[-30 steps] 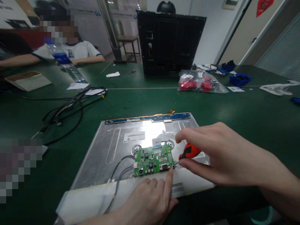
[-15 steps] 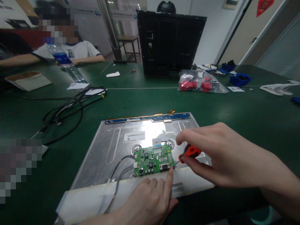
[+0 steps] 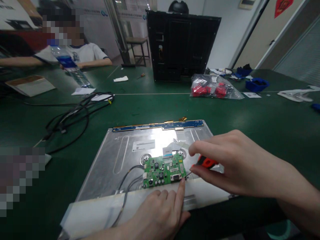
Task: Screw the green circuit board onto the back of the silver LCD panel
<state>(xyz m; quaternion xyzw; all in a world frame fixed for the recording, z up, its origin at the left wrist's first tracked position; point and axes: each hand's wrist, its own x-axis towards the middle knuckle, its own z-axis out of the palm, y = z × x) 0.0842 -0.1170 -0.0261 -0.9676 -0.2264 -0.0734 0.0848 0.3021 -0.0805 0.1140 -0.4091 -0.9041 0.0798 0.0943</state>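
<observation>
A small green circuit board (image 3: 162, 171) lies on the metal back of a display panel (image 3: 100, 173), with a ribbon cable and dark wires running to it. My right hand (image 3: 232, 163) grips a red-and-black screwdriver (image 3: 208, 162) by the handle. The screwdriver's thin shaft slants to the board's near right corner, where the tip is too small to make out. Stretched out, the index finger of my left hand (image 3: 160, 211) touches that same corner. Its other fingers rest, bent, on the white film (image 3: 100, 208) along the panel's near edge, holding nothing visible.
Black cables (image 3: 80, 113) coil left of the panel. Behind it stand a large black screen housing (image 3: 183, 46) and a clear bag (image 3: 215, 87) with red pieces. A plastic bottle (image 3: 71, 66) is near a seated person (image 3: 92, 55) at the far left.
The screwdriver handle has turned and sits slightly farther right between my right fingers, which have shifted a little. My left hand and the board look the same.
</observation>
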